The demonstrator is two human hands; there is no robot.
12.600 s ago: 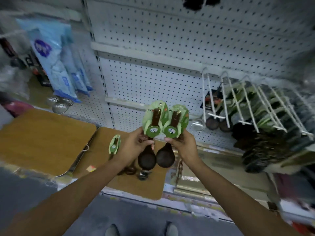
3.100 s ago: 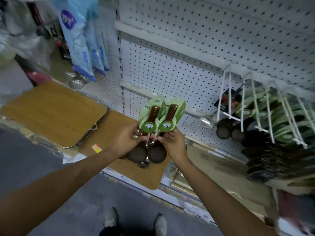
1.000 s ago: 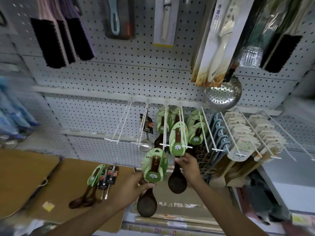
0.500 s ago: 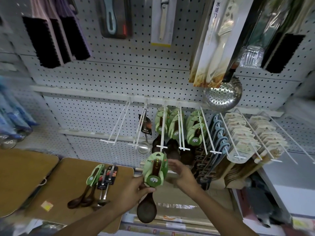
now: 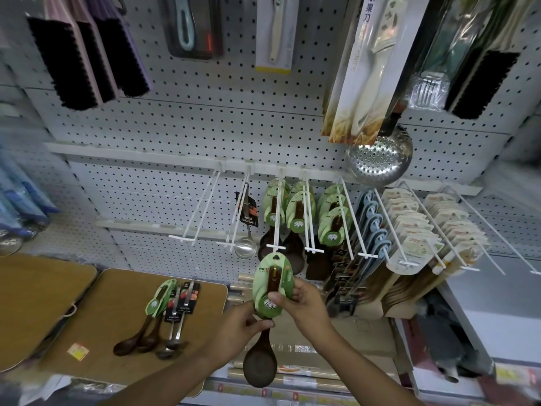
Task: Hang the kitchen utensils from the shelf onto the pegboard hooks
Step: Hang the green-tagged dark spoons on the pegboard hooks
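Observation:
Both hands hold one dark wooden spoon (image 5: 260, 365) with a green card tag (image 5: 273, 284), bowl down, just below the white pegboard hooks. My left hand (image 5: 234, 332) grips the handle under the tag. My right hand (image 5: 303, 303) pinches the tag's right edge with thumb on its front. The tag's top sits right under the tip of a hook (image 5: 276, 247) that carries green-tagged wooden spoons (image 5: 273, 210). On the wooden board (image 5: 96, 326) lie two more green-tagged wooden spoons (image 5: 146, 326) and two metal spoons (image 5: 177, 326) with dark cards.
An empty double hook (image 5: 194, 218) and a hook with a metal ladle (image 5: 245, 247) stand left of the spoon hooks. Blue and beige carded goods (image 5: 409, 230) fill hooks to the right. Brushes, knives and a steel skimmer (image 5: 379, 156) hang above. A second board (image 5: 35, 303) lies at left.
Since a second ago my right hand has left its spoon on the hook and dropped back to the tag of the spoon in my left hand, which has risen toward the hook tip.

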